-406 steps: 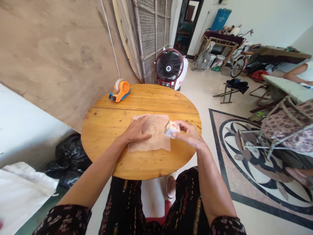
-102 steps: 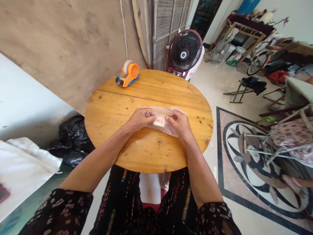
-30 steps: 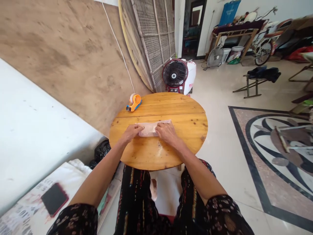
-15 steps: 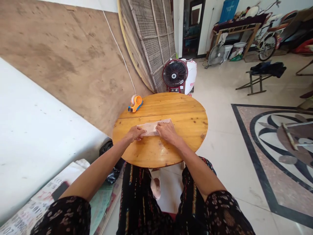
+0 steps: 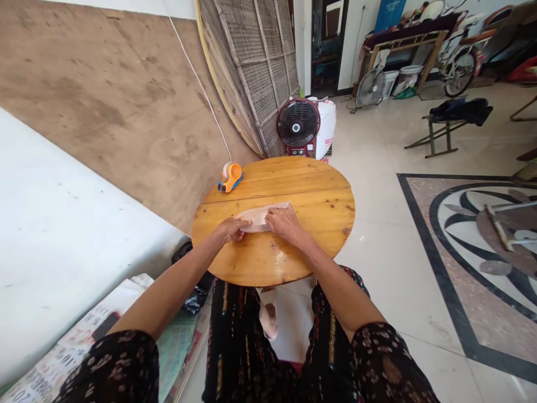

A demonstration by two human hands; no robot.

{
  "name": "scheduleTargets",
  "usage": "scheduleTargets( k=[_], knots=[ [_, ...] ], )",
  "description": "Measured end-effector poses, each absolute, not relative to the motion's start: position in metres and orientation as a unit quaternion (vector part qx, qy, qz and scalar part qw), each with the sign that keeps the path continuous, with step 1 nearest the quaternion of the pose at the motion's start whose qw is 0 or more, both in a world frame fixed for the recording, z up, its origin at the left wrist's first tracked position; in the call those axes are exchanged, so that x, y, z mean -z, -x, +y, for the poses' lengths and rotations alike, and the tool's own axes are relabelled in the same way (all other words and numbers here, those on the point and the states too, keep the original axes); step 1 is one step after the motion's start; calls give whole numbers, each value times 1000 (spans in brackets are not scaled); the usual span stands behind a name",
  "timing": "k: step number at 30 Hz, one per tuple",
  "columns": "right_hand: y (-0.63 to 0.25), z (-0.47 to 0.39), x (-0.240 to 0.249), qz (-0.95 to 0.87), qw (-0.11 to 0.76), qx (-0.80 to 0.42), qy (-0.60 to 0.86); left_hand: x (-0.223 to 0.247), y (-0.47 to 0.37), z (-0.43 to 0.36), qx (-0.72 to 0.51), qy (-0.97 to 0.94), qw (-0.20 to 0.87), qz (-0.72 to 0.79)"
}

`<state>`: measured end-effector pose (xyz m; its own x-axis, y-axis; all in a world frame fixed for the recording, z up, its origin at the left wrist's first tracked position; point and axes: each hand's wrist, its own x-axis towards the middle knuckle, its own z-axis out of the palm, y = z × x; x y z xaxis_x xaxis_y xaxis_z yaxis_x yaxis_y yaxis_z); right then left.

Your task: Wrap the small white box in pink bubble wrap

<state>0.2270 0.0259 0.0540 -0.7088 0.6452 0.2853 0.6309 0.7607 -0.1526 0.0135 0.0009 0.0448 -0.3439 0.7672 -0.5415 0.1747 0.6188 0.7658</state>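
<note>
A long, pale, translucent wrapped packet [image 5: 257, 217] lies across the middle of the round wooden table [image 5: 268, 263]. At its left end my left hand [image 5: 234, 229] grips the packet, thumb on top. My right hand [image 5: 284, 221] rests over its right part with bent fingers closed on the wrapping; what lies under the palm is hidden. An orange and blue tape dispenser [image 5: 230, 178] with a roll of tape stands near the table's back left edge, touched by neither hand.
Behind the table stands a dark red fan [image 5: 297, 126] beside a white sack [image 5: 326, 127]. A brown board [image 5: 126, 84] leans along the left. A folding stool [image 5: 438, 134] is at the right, and my knees are under the front edge.
The packet's left part looks more bunched and curved near my left hand. Both hands keep nearly the same place, and the view has shifted slightly.
</note>
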Motion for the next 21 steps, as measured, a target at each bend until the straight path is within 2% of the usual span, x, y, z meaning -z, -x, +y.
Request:
scheduleTargets(
  k=[5, 13, 21],
  knots=[
    [-227, 25, -54, -924, 162, -21, 345, -51, -28, 1, -332, -314, 472, 754],
    [-227, 26, -55, -924, 150, -38, 350, -54, -37, 0, -322, -313, 521, 726],
    [-226, 28, -51, -923, 171, -23, 343, -51, -48, 5, -335, -317, 478, 748]
  ],
)
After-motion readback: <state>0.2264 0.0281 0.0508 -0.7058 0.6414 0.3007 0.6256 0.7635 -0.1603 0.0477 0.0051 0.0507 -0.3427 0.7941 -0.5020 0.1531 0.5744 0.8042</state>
